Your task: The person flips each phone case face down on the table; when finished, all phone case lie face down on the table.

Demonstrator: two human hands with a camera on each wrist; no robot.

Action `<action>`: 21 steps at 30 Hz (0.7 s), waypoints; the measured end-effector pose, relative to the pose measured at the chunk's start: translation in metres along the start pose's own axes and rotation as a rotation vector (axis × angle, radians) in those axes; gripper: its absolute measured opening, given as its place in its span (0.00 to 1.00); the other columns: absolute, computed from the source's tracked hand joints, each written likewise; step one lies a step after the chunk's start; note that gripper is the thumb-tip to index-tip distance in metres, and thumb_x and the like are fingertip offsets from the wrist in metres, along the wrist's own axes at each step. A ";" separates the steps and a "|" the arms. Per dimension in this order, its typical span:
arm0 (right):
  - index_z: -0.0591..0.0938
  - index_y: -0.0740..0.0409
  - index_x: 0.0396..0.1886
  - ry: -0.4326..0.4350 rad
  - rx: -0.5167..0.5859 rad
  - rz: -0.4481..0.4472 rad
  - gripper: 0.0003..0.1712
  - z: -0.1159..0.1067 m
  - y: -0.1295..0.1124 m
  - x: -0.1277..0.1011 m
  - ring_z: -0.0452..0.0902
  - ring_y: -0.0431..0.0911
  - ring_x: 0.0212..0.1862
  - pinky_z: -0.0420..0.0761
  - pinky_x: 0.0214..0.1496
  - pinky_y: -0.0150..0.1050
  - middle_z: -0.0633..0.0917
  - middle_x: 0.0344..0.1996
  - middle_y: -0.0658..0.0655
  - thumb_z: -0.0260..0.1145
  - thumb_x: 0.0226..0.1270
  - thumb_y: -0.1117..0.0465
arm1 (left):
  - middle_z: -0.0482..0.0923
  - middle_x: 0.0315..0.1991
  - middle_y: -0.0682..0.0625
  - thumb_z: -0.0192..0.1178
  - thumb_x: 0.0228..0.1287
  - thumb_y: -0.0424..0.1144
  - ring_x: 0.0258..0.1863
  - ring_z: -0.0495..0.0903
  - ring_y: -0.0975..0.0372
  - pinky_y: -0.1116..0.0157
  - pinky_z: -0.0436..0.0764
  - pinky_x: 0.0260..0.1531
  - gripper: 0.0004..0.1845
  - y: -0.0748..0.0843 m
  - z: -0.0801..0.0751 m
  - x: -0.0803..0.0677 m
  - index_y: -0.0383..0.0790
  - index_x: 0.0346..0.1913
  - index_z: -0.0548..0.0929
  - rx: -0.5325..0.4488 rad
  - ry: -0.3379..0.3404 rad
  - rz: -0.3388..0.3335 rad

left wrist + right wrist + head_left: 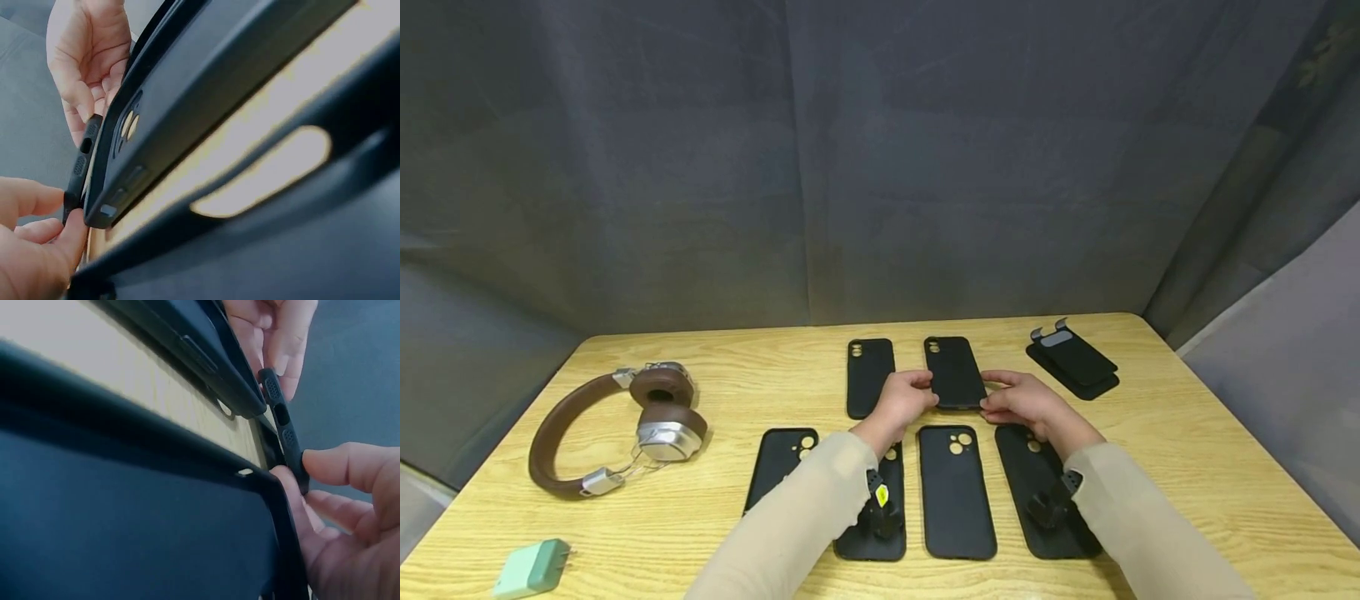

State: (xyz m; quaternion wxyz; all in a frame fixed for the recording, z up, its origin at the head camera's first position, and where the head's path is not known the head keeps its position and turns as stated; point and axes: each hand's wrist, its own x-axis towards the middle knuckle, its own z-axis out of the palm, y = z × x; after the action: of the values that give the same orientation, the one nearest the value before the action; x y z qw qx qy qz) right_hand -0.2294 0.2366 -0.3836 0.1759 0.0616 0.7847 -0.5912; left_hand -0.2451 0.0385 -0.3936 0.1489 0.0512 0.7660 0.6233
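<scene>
Both hands are pinching one black phone case (pixel 955 373) by its near end, the left hand (pixel 904 398) at the 9 o'clock corner and the right hand (pixel 1019 402) at the 3 o'clock corner. The case is sitting at the table's (pixel 1187 433) 12 o'clock side (more black cases are lying around it). Brown headphones (pixel 625 425) are lying at 9 o'clock.

This looks like a recording booth or small studio set-up rather than a home: grey curtains (pixel 880 167) close off the back and both sides of a pale wooden desk (pixel 1187 467). On the desk, black phone cases (pixel 957 492) lie in neat rows, alongside brown headphones (pixel 617 425) and a green charger (pixel 533 568).
</scene>
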 end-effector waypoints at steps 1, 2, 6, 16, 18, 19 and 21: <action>0.55 0.70 0.69 0.006 -0.010 0.009 0.38 0.000 -0.001 0.000 0.80 0.39 0.31 0.81 0.37 0.33 0.79 0.38 0.61 0.59 0.61 0.71 | 0.71 0.57 0.39 0.56 0.59 0.25 0.57 0.72 0.50 0.61 0.76 0.49 0.25 0.001 0.000 0.000 0.32 0.61 0.71 0.018 0.001 -0.002; 0.55 0.69 0.69 0.014 -0.017 0.019 0.38 0.001 -0.002 0.000 0.80 0.39 0.30 0.81 0.36 0.33 0.80 0.37 0.60 0.59 0.60 0.71 | 0.71 0.57 0.39 0.56 0.59 0.25 0.57 0.72 0.50 0.62 0.77 0.49 0.25 0.003 0.001 0.000 0.32 0.61 0.71 0.032 0.003 -0.005; 0.57 0.68 0.69 0.036 -0.045 0.051 0.38 0.003 -0.005 0.001 0.80 0.39 0.28 0.81 0.35 0.33 0.80 0.33 0.58 0.61 0.59 0.70 | 0.71 0.58 0.39 0.57 0.58 0.24 0.58 0.71 0.50 0.63 0.77 0.47 0.26 0.006 0.004 0.001 0.32 0.62 0.70 0.086 0.020 -0.023; 0.63 0.72 0.65 0.068 -0.157 0.040 0.35 0.011 -0.006 0.005 0.76 0.39 0.23 0.79 0.29 0.32 0.80 0.26 0.54 0.62 0.57 0.70 | 0.73 0.57 0.40 0.62 0.53 0.24 0.58 0.71 0.50 0.62 0.77 0.48 0.30 0.008 0.005 0.004 0.34 0.63 0.70 0.285 0.042 -0.033; 0.64 0.72 0.64 0.079 -0.185 0.049 0.34 0.013 -0.006 0.005 0.75 0.39 0.23 0.78 0.28 0.32 0.80 0.27 0.55 0.63 0.58 0.70 | 0.73 0.58 0.40 0.63 0.53 0.25 0.58 0.71 0.51 0.62 0.76 0.48 0.31 0.008 0.004 0.005 0.34 0.63 0.70 0.314 0.042 -0.031; 0.64 0.72 0.63 0.088 -0.192 0.056 0.33 0.014 -0.006 0.006 0.75 0.39 0.23 0.78 0.28 0.32 0.80 0.28 0.55 0.63 0.57 0.70 | 0.73 0.58 0.40 0.63 0.53 0.25 0.58 0.71 0.51 0.62 0.76 0.49 0.31 0.008 0.004 0.006 0.34 0.63 0.70 0.327 0.042 -0.031; 0.65 0.71 0.63 0.099 -0.198 0.068 0.33 0.015 -0.007 0.006 0.75 0.39 0.23 0.78 0.28 0.31 0.80 0.30 0.57 0.63 0.57 0.70 | 0.73 0.58 0.41 0.64 0.53 0.26 0.58 0.72 0.51 0.62 0.76 0.49 0.31 0.008 0.004 0.006 0.34 0.63 0.70 0.349 0.040 -0.026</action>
State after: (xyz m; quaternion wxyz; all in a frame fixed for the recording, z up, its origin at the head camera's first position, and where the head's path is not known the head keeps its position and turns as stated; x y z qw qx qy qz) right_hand -0.2344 0.2199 -0.3834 0.1621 0.0998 0.8443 -0.5009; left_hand -0.2505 0.0455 -0.3871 0.1305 0.0537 0.8661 0.4796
